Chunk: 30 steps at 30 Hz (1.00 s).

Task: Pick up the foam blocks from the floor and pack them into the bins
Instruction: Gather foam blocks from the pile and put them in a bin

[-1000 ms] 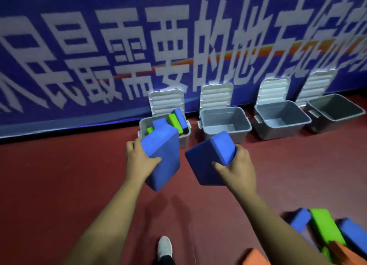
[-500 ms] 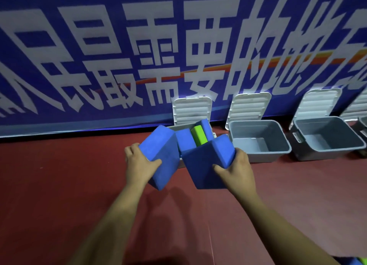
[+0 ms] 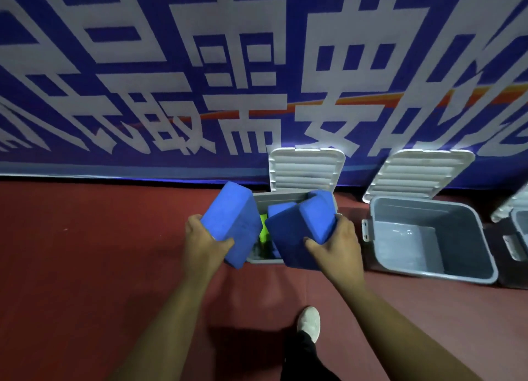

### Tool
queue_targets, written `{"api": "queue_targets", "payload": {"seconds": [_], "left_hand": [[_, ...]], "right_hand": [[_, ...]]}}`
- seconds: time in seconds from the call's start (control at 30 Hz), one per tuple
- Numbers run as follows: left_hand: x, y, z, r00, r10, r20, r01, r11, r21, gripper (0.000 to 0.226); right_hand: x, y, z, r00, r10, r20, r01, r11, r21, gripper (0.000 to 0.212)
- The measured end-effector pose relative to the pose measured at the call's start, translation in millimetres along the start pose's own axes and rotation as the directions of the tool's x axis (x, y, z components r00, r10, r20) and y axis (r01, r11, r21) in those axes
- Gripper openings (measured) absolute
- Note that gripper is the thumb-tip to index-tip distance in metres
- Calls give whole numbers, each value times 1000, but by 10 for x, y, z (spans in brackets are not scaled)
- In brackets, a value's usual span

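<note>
Left hand (image 3: pixel 204 242) closed around one blue foam block (image 3: pixel 231 223), right hand (image 3: pixel 337 245) closed around another blue block (image 3: pixel 297 238), both held tilted above the near rim of the part-filled grey bin (image 3: pixel 264 259), beside an empty bin (image 3: pixel 428 238) on the red floor (image 3: pixel 85 252).

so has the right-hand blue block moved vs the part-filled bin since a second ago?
Yes. The blue block in the right hand has closed in on the part-filled bin and now overlaps its opening; before it was short of it.

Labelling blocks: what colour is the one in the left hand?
Blue, clearest in the head view: the block in the left hand.
</note>
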<state>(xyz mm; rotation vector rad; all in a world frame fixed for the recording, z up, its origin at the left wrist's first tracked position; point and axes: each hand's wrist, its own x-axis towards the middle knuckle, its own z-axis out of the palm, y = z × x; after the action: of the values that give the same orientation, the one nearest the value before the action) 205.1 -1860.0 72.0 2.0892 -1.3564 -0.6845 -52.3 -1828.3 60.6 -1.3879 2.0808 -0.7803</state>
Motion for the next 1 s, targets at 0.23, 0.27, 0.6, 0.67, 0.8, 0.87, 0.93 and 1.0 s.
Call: {"api": "queue_targets", "payload": {"seconds": [0.23,0.27,0.6,0.67,0.8,0.87,0.93,1.0], "left_hand": [[1056,-197,900,999,-51,-3,51,997,56,71],[1206,-257,1066,999,-49,5,48,996,78,70],[2563,-1262,2606,990,-137,-17,138,986,89,68],[2694,-1486,2799,990,-141,8,140,986,86,69],[2714,-1782,2974,990,-141,14,140,990,33,73],[2715,-1844,2975,983,-178,-45,176,983,-48,72],[2716,-1890,2959,963,-265,-58,249,947,-202,61],[2735,-1908,2979,935,-355,22,337,865,-373,46]], "right_hand": [[1541,296,783,994,-26,104,33,997,-72,75],[1725,402,973,991,-36,125,47,995,-85,77],[2584,2011,3147,799,-446,403,586,725,-361,67],[2491,2337,3477,737,-484,471,667,631,-395,47],[2217,2503,3823,787,-257,562,560,680,-474,41],[2177,2455,3895,856,-140,497,406,777,-481,45],[2206,2360,3907,924,-80,373,243,877,-414,47],[2334,2190,3853,959,97,266,-55,986,-159,44]]}}
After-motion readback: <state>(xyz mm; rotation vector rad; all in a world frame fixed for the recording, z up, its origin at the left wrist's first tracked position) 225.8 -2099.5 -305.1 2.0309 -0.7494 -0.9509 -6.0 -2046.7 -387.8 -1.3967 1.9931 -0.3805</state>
